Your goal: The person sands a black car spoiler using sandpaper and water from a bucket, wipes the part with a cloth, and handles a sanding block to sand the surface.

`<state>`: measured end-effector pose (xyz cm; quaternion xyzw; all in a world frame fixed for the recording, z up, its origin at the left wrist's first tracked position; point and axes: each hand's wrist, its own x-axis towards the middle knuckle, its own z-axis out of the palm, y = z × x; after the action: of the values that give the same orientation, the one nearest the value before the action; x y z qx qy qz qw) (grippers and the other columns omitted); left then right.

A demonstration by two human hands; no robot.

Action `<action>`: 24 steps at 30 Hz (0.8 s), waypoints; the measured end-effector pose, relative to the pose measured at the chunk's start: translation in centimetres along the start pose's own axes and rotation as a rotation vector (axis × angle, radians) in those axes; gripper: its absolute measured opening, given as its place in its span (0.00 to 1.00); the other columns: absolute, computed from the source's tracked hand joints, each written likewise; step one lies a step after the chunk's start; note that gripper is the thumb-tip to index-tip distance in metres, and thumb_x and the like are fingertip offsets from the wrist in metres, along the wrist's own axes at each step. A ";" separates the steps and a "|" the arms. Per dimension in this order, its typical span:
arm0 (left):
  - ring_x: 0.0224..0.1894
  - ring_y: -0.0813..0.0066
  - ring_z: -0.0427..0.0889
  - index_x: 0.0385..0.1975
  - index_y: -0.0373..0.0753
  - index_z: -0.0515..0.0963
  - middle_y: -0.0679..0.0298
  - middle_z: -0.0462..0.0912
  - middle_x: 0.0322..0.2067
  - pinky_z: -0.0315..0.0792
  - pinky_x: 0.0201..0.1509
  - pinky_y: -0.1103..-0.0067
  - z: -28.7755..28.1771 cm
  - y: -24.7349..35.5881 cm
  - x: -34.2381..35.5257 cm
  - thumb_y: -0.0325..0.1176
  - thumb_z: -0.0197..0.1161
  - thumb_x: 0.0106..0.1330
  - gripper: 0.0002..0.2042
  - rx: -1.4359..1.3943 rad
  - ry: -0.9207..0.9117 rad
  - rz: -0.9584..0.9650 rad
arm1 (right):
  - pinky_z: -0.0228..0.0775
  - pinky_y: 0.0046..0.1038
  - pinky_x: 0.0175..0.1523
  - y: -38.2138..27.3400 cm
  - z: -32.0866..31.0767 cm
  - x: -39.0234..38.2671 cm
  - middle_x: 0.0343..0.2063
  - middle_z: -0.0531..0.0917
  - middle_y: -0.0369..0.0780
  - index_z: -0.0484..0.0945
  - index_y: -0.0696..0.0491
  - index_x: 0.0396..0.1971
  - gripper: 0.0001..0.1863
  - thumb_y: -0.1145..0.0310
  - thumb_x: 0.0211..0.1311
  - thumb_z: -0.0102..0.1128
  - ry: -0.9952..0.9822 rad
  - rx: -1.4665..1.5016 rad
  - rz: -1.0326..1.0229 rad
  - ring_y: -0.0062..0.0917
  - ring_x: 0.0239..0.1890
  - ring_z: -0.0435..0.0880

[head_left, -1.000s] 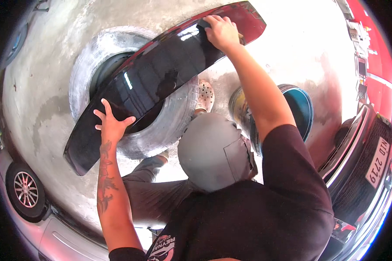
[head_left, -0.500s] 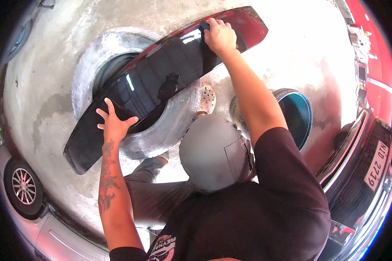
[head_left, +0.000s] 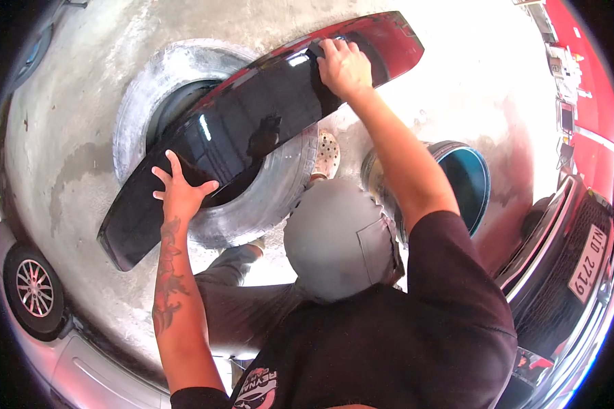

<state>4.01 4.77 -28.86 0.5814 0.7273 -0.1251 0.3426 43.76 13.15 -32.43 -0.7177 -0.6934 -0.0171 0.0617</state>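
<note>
Long panel (head_left: 235, 119) laid slantwise over a tyre (head_left: 133, 129), its ends projecting past the ring at lower left and upper right. The panel is gently curved, with angular corners and a smooth, mirror-like black finish. Deep red runs along its far edge and fills its upper-right end; whether this is paint or reflection I cannot tell. Pale streaks of light lie on the gloss, and an irregular darker patch, of uncertain nature, shows near the middle.

My left hand (head_left: 183, 198) is spread wide, thumb and fingers splayed, at the panel's near edge toward the lower-left end. My right hand (head_left: 346, 69) is curled over a small dark block (head_left: 316, 48), at the panel's upper-right part; most of the block is hidden under my fingers.

The tyre lies flat, a thick ring with a dull, grey, scuffed surface and a dark hollow centre. Beneath it, the concrete floor (head_left: 54, 136) is rough-toned and stained. My perforated pale shoe (head_left: 327, 153) stands just beside the tyre; farther right is a round, blue-lined tub (head_left: 467, 180).
</note>
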 end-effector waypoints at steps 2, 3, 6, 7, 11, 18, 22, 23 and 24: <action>0.76 0.29 0.38 0.78 0.50 0.31 0.24 0.31 0.72 0.32 0.73 0.37 0.0 0.0 -0.1 0.54 0.81 0.47 0.67 0.000 -0.003 0.005 | 0.80 0.44 0.46 -0.2 0.0 0.0 0.42 0.84 0.46 0.76 0.50 0.44 0.15 0.62 0.59 0.63 0.104 -0.074 0.106 0.44 0.44 0.83; 0.76 0.29 0.38 0.78 0.50 0.31 0.24 0.31 0.72 0.32 0.73 0.37 0.1 -0.1 -0.1 0.54 0.81 0.47 0.67 -0.014 0.004 0.008 | 0.80 0.44 0.44 -0.3 0.0 0.0 0.41 0.84 0.47 0.75 0.51 0.43 0.14 0.62 0.60 0.63 0.184 -0.102 0.114 0.45 0.43 0.83; 0.76 0.29 0.38 0.78 0.50 0.31 0.24 0.31 0.72 0.33 0.74 0.38 0.2 -0.3 0.2 0.54 0.81 0.47 0.67 0.004 0.002 -0.001 | 0.80 0.44 0.45 -0.5 -0.1 -0.4 0.40 0.83 0.47 0.75 0.50 0.43 0.13 0.62 0.61 0.62 0.129 -0.062 0.099 0.44 0.43 0.83; 0.76 0.29 0.38 0.78 0.50 0.31 0.24 0.31 0.72 0.33 0.74 0.38 0.3 -0.4 0.4 0.54 0.81 0.47 0.67 0.000 0.008 0.001 | 0.79 0.44 0.46 -0.5 -0.2 -0.4 0.41 0.83 0.47 0.75 0.50 0.43 0.13 0.62 0.61 0.62 -0.007 -0.030 0.045 0.44 0.43 0.83; 0.68 0.09 0.35 0.78 0.59 0.34 0.36 0.30 0.75 0.57 0.70 0.39 0.7 -0.8 0.6 0.53 0.81 0.47 0.65 0.014 0.026 -0.016 | 0.78 0.44 0.47 -0.7 -0.2 -0.7 0.41 0.84 0.45 0.76 0.50 0.44 0.14 0.62 0.61 0.62 0.020 -0.073 0.075 0.42 0.45 0.83; 0.69 0.11 0.36 0.78 0.56 0.34 0.32 0.30 0.74 0.48 0.73 0.40 0.6 -0.8 0.7 0.56 0.81 0.46 0.66 0.052 0.044 0.043 | 0.78 0.45 0.47 -0.3 0.1 -1.1 0.40 0.84 0.46 0.76 0.51 0.43 0.14 0.61 0.61 0.62 -0.013 -0.017 0.008 0.43 0.45 0.83; 0.71 0.16 0.36 0.78 0.52 0.34 0.28 0.30 0.73 0.41 0.75 0.41 0.6 -1.0 0.6 0.57 0.81 0.46 0.67 0.009 0.026 0.032 | 0.78 0.43 0.46 0.0 0.2 -0.9 0.40 0.85 0.45 0.76 0.50 0.43 0.12 0.62 0.62 0.60 0.195 -0.067 0.148 0.43 0.45 0.83; 0.72 0.17 0.36 0.78 0.52 0.34 0.28 0.31 0.73 0.39 0.75 0.41 0.6 -1.0 0.5 0.56 0.81 0.46 0.67 -0.003 0.058 0.067 | 0.78 0.44 0.46 -0.2 0.1 -1.0 0.39 0.85 0.45 0.76 0.50 0.43 0.12 0.62 0.62 0.61 0.150 -0.058 0.151 0.43 0.45 0.83; 0.73 0.19 0.37 0.78 0.52 0.34 0.29 0.31 0.73 0.39 0.76 0.42 0.6 -1.0 0.5 0.56 0.81 0.46 0.66 -0.003 0.048 0.040 | 0.78 0.44 0.46 -0.4 -0.1 -1.1 0.39 0.85 0.45 0.76 0.51 0.43 0.13 0.63 0.62 0.61 0.215 -0.074 0.159 0.43 0.46 0.83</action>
<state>3.23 4.49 -29.86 0.5980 0.7239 -0.1030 0.3283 43.36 12.02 -32.40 -0.7661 -0.6228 -0.1147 0.1101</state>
